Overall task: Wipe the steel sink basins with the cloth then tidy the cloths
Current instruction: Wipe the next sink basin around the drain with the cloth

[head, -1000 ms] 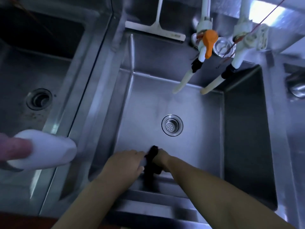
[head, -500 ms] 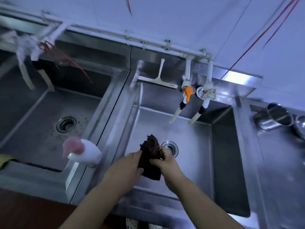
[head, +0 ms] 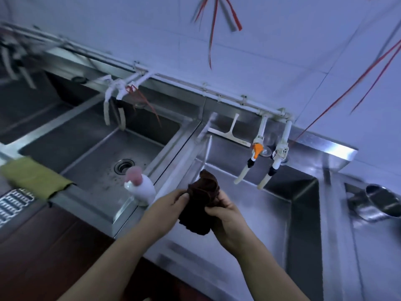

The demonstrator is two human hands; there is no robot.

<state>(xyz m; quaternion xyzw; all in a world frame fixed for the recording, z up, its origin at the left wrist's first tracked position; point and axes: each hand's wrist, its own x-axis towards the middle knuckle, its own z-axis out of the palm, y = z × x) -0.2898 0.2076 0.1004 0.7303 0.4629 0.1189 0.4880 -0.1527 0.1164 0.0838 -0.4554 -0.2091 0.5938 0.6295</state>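
Observation:
A dark brown cloth (head: 200,203) hangs bunched between both hands above the right steel basin (head: 267,205). My left hand (head: 167,205) grips its left side, and my right hand (head: 223,213) pinches its right edge. The left basin (head: 93,144), with its round drain (head: 124,165), lies beyond the divider. An olive-green cloth (head: 32,177) is draped over the front rim of the left basin at the far left.
A white bottle with a pink cap (head: 141,185) stands on the divider between the basins. Two taps (head: 258,161) hang over the right basin, with a white squeegee (head: 230,131) behind. Steel pots (head: 377,203) sit at the right. More taps (head: 115,101) hang over the left basin.
Both hands lifted the brown cloth from the bottom of the right basin up above it. My head rose, bringing the wall, left basin and green cloth into view.

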